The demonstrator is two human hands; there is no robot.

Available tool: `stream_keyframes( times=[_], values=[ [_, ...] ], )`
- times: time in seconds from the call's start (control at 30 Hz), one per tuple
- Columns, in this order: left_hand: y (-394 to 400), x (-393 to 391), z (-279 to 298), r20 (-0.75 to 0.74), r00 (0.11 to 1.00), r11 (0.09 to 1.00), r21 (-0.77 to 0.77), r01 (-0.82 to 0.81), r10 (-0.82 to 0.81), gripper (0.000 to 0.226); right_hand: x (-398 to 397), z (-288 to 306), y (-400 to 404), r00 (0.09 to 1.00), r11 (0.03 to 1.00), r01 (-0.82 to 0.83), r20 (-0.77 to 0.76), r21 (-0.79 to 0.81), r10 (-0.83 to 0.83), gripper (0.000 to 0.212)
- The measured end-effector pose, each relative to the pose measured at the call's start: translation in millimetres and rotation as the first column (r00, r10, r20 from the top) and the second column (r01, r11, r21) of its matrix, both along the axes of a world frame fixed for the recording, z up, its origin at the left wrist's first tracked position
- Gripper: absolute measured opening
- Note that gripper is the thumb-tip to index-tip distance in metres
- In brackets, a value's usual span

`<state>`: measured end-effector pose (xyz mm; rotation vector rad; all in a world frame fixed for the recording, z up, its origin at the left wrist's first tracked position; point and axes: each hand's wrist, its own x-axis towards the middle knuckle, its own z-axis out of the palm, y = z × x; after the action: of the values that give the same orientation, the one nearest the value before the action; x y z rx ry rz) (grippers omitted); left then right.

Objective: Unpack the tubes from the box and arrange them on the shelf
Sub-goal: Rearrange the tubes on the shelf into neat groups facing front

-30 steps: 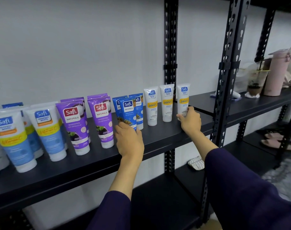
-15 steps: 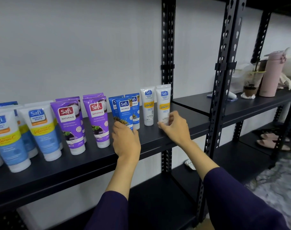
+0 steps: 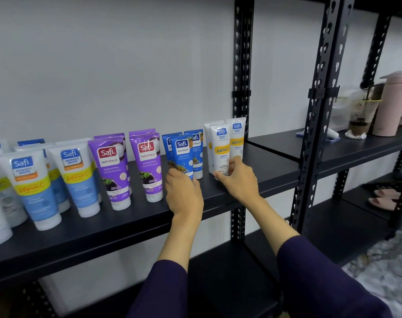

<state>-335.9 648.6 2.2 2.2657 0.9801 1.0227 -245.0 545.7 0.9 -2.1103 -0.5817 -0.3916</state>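
Tubes stand cap-down in a row along the black shelf [image 3: 275, 161]: white and blue ones far left, then purple tubes [image 3: 110, 166]. Next, the left hand [image 3: 184, 193] curls round the base of the near blue tube [image 3: 181, 154]. Just right, the right hand [image 3: 238, 180] pinches the near white tube [image 3: 220, 145] low down, another white tube [image 3: 238, 136] just behind it.

Both arms extend forward in dark sleeves, wrists bare. The left hand [image 3: 184, 193] is palm-down with fingers curled around a blue tube [image 3: 181, 154]. The right hand [image 3: 238, 180] pinches a white tube [image 3: 220, 148] between thumb and fingertips
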Motion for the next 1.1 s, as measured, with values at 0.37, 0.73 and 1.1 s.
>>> stream_keyframes(
  times=[0.37,0.73,1.1],
  values=[
    [-2.2,-3.1,1.0,0.004,1.000,1.000,-0.007,-0.009,0.009,0.056,-2.8,-1.3,0.1,0.999,0.998,0.051,0.010,-0.036,-0.050,0.050],
    [-2.2,-4.2,1.1,-0.025,1.000,1.000,0.003,-0.014,0.014,0.058,-3.2,-1.3,-1.3,0.999,0.999,0.047,0.017,-0.023,-0.047,0.050],
    [-1.4,-4.5,2.2,-0.010,1.000,1.000,-0.011,-0.002,0.002,0.057,-4.3,-1.6,-2.4,0.999,0.999,0.036,0.020,-0.016,-0.035,0.050]
  ],
)
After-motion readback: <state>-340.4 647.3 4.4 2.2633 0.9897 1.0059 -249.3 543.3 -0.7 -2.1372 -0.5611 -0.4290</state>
